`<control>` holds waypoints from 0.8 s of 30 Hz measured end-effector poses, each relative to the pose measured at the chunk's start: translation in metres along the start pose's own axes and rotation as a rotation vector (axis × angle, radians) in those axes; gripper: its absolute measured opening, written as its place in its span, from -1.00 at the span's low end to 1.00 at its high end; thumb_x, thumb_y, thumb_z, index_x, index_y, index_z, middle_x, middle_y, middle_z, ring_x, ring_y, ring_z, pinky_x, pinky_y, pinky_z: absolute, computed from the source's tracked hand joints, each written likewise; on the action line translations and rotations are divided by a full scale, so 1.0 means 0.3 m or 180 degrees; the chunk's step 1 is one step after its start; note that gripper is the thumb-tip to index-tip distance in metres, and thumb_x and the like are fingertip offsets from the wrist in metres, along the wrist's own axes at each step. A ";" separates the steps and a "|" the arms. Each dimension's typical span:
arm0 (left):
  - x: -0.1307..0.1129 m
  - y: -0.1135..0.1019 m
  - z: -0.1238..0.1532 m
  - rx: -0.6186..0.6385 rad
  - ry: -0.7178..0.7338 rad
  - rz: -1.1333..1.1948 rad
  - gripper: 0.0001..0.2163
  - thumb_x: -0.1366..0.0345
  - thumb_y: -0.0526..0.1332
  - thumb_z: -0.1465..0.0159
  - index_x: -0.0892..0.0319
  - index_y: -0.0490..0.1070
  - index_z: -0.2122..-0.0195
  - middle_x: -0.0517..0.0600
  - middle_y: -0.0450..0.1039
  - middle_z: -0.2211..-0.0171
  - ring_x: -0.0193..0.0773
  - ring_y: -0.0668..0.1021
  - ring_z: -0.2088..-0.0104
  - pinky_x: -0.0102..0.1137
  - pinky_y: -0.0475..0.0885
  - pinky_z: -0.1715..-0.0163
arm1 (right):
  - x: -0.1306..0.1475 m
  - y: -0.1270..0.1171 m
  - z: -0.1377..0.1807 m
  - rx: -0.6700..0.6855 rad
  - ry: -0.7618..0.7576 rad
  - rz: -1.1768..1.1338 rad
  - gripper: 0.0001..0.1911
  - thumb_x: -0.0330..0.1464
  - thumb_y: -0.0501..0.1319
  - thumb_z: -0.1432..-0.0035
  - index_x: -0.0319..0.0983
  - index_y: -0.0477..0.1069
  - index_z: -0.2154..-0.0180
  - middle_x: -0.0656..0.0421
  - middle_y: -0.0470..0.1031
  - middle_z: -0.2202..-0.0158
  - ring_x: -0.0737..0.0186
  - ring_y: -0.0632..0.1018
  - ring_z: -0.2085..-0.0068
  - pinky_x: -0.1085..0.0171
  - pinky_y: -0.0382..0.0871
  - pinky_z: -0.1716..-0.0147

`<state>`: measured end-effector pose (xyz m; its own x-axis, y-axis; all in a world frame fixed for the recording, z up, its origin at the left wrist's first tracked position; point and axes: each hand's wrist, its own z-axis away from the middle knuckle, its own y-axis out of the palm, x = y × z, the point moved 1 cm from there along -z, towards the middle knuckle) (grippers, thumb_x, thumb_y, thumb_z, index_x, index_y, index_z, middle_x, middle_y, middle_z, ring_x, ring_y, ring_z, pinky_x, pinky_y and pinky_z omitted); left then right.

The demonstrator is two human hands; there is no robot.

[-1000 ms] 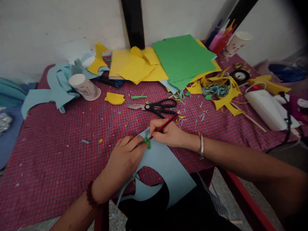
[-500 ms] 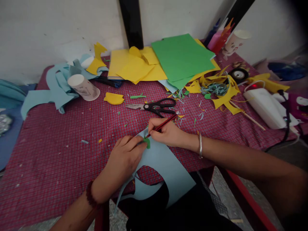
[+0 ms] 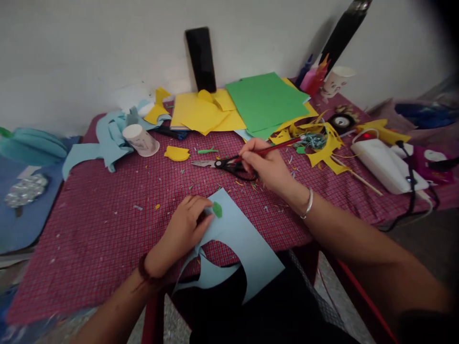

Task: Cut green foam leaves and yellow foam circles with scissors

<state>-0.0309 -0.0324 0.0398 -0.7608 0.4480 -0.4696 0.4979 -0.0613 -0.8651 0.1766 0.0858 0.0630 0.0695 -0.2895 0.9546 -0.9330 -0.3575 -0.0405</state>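
Observation:
My right hand grips a red and black pencil above the black-handled scissors. The scissors lie on the table, partly hidden by that hand. My left hand is closed, its thumb and finger at the left edge of a small green paper leaf. Under the leaf lies a light blue paper sheet with a large curved cut-out, reaching over the table's front edge towards my lap.
Green sheets and yellow sheets lie at the back, before a phone against the wall. A paper cup and blue scraps stand left. Yellow scraps and a white device are on the right.
My right hand has lifted the pencil off the leaf and moved up and right, over the scissors. My left hand stays by the leaf, its fingers more curled. The view has shifted.

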 end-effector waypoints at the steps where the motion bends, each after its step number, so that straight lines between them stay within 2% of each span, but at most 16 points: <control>1: 0.000 -0.002 -0.011 -0.0020 -0.0104 -0.0014 -0.86 0.39 0.19 -0.24 0.21 0.34 0.17 0.04 0.44 0.25 -0.15 0.44 0.22 -0.19 0.35 0.13 | 0.005 -0.023 -0.014 -0.0063 -0.0140 0.0229 -0.92 -0.38 0.10 -0.21 -0.18 0.28 0.37 0.32 0.24 0.57 0.37 0.27 0.55 0.33 0.13 0.53; 5: -0.006 -0.012 -0.055 0.0212 -0.0284 -0.0119 -0.74 0.36 0.28 -0.13 0.22 0.39 0.14 0.03 0.40 0.27 -0.13 0.44 0.24 -0.20 0.36 0.17 | 0.003 -0.113 -0.055 -0.0152 -0.0513 0.1231 -0.92 -0.45 0.14 -0.17 -0.16 0.36 0.35 0.23 0.34 0.44 0.26 0.37 0.40 0.28 0.19 0.39; 8: -0.010 -0.024 -0.075 0.0435 -0.0348 -0.0012 -0.72 0.38 0.27 -0.12 0.18 0.40 0.12 0.01 0.37 0.26 -0.17 0.44 0.27 -0.25 0.37 0.22 | -0.013 -0.163 -0.071 0.0135 -0.0655 0.1896 -0.85 -0.48 0.16 -0.14 -0.14 0.39 0.25 0.22 0.40 0.39 0.22 0.38 0.39 0.26 0.20 0.36; 11: -0.010 -0.033 -0.085 0.0510 -0.0494 0.0292 -0.78 0.37 0.27 -0.09 0.17 0.41 0.21 -0.03 0.34 0.29 -0.21 0.42 0.31 -0.31 0.35 0.29 | -0.033 -0.188 -0.084 0.0415 -0.0615 0.2236 -0.79 -0.47 0.13 -0.18 -0.20 0.38 0.13 0.14 0.47 0.28 0.21 0.42 0.32 0.25 0.23 0.29; 14: -0.009 -0.035 -0.090 0.0492 -0.0800 0.0895 -0.91 0.40 0.29 -0.02 0.16 0.40 0.44 -0.08 0.29 0.39 -0.25 0.38 0.36 -0.36 0.30 0.32 | -0.056 -0.199 -0.096 0.0455 -0.0447 0.2278 -0.70 -0.57 0.04 -0.18 -0.29 0.40 0.09 0.02 0.50 0.12 0.14 0.45 0.11 0.20 0.21 0.11; 16: -0.008 -0.036 -0.090 0.0437 -0.0997 0.1236 -0.88 0.42 0.29 0.03 0.17 0.33 0.58 -0.11 0.26 0.46 -0.27 0.35 0.38 -0.38 0.27 0.33 | -0.063 -0.202 -0.103 0.0353 -0.0370 0.2200 -0.60 -0.66 0.04 -0.09 -0.32 0.41 0.06 -0.04 0.47 0.03 0.07 0.42 0.00 0.13 0.17 -0.02; 19: -0.001 -0.053 -0.086 0.0331 -0.1164 0.1387 -0.86 0.37 0.25 0.00 0.16 0.27 0.61 -0.12 0.25 0.52 -0.30 0.35 0.44 -0.40 0.26 0.39 | -0.033 -0.186 -0.101 0.0147 -0.0279 0.1910 -0.49 -0.68 0.07 -0.02 -0.33 0.36 -0.03 -0.09 0.38 -0.08 0.00 0.35 -0.09 0.03 0.07 -0.14; 21: 0.014 -0.075 -0.083 0.0269 -0.1317 0.1532 -0.87 0.29 0.20 -0.07 0.16 0.28 0.56 -0.13 0.25 0.56 -0.32 0.34 0.52 -0.41 0.26 0.46 | 0.022 -0.143 -0.081 0.0110 -0.0220 0.1585 -0.56 -0.62 0.04 -0.07 -0.35 0.35 -0.01 -0.10 0.40 -0.04 0.03 0.35 -0.08 0.03 0.09 -0.15; 24: 0.043 -0.106 -0.083 0.0132 -0.1472 0.1746 -0.85 0.22 0.17 -0.12 0.15 0.26 0.52 -0.15 0.25 0.60 -0.33 0.35 0.57 -0.41 0.29 0.51 | 0.140 -0.036 -0.007 0.0360 -0.0080 0.1033 -0.70 -0.51 -0.03 -0.18 -0.23 0.40 0.14 0.07 0.50 0.21 0.17 0.50 0.19 0.16 0.38 0.10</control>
<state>-0.0463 -0.0024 0.0656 -0.5086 -0.0803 -0.8572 0.8498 -0.2071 -0.4848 0.1888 0.0795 0.1041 -0.2145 -0.4257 0.8791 -0.8630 -0.3389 -0.3747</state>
